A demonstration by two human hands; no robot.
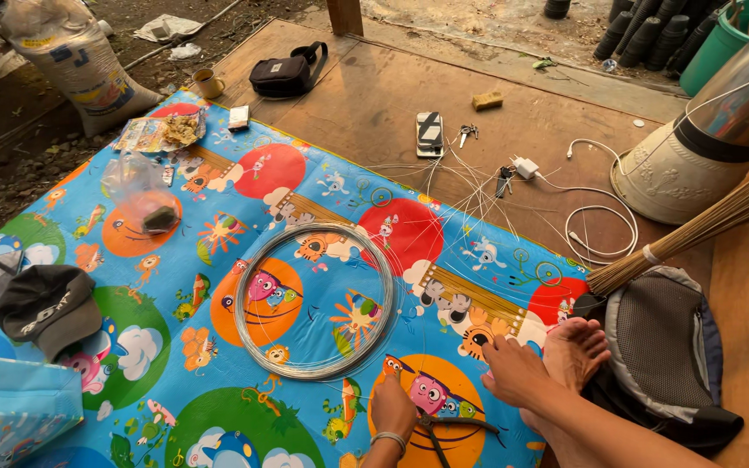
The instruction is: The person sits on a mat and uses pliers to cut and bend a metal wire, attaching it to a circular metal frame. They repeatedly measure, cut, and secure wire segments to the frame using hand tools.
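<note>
Your left hand [392, 403] rests knuckles-up on the play mat [175, 347], fingers curled; it sits right at the pliers [454, 426] lying on the mat, but can't tell if it's gripping a handle or just resting there. Your right hand [513, 368] is spread flat on the mat just beside your bare foot [576, 347], holding nothing. The wire coil [315, 299] lies flat on the mat just ahead of both hands, near edge close to your left knuckles. It looks like thin, springy steel wire wound in many loose loops, prob. light overall but it'll flex and want to fan out, and the cut end could whip, so take it by pinching the whole bundle at the rim w/ the thumb on top rather than one strand. Loose cut lengths of wire [470, 186] lie scattered past the mat's far edge on the wooden floor [366, 104], near a phone [429, 133], keys [504, 179] and a charger cable [600, 225]. A broom [695, 230] lies to the right over a backpack [665, 347]; a cap [48, 308] sits on the mat at left
</note>
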